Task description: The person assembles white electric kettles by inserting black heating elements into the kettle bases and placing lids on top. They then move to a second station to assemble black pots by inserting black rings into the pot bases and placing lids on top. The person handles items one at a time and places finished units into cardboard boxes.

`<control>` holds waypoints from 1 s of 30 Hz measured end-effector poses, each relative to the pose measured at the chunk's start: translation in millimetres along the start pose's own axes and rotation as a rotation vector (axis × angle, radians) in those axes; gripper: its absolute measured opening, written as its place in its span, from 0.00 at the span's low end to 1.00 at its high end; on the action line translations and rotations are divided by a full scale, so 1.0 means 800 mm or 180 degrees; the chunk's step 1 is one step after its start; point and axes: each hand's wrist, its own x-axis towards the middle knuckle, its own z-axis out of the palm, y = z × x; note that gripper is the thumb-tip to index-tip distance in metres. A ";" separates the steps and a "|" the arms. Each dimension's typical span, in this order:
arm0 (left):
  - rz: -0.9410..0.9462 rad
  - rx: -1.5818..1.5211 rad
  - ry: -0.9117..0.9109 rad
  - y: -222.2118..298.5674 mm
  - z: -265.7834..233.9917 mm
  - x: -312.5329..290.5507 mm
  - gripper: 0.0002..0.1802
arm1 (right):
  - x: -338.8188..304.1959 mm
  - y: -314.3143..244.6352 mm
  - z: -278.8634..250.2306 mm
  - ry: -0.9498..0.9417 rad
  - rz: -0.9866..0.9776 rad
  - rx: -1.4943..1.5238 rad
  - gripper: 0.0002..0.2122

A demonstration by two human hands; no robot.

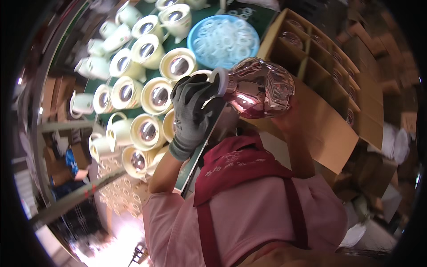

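A pinkish mirrored glass flask liner [262, 89] lies tilted sideways in front of my chest, its rounded body to the right. Around its neck, at the left end, sits a translucent white ring [219, 82]. My left hand [192, 104], in a grey glove with dark fingers, is closed on that ring. The bare right hand [284, 117] supports the liner's rounded end from below and behind; its fingers are mostly hidden by the liner. Just beyond stands a light blue basin [191, 43] heaped with similar white rings [227, 40].
Several cream jugs [156, 95] with mirrored insides crowd the green table [264, 20] to the left. On the right is an open cardboard box [307, 113] with dividers and more mirrored liners [291, 39]. Egg-carton-like trays [118, 189] show at lower left; cartons are stacked far right.
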 end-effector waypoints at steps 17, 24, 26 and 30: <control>-0.1514 -0.0560 0.1268 0.032 -0.048 -0.137 0.39 | 0.003 0.145 0.062 -0.0319 0.1891 0.1461 0.39; -0.2111 0.2944 -0.1023 -0.082 -0.153 -0.355 0.33 | -0.001 0.122 0.056 -0.0021 0.1839 0.0841 0.37; -0.2230 0.2774 -0.1344 -0.093 -0.153 -0.397 0.33 | 0.004 0.127 0.046 -0.0295 0.1808 0.0609 0.36; -0.1858 0.3401 -0.1537 -0.106 -0.158 -0.432 0.22 | 0.015 0.156 0.032 -0.0791 0.2026 0.0252 0.34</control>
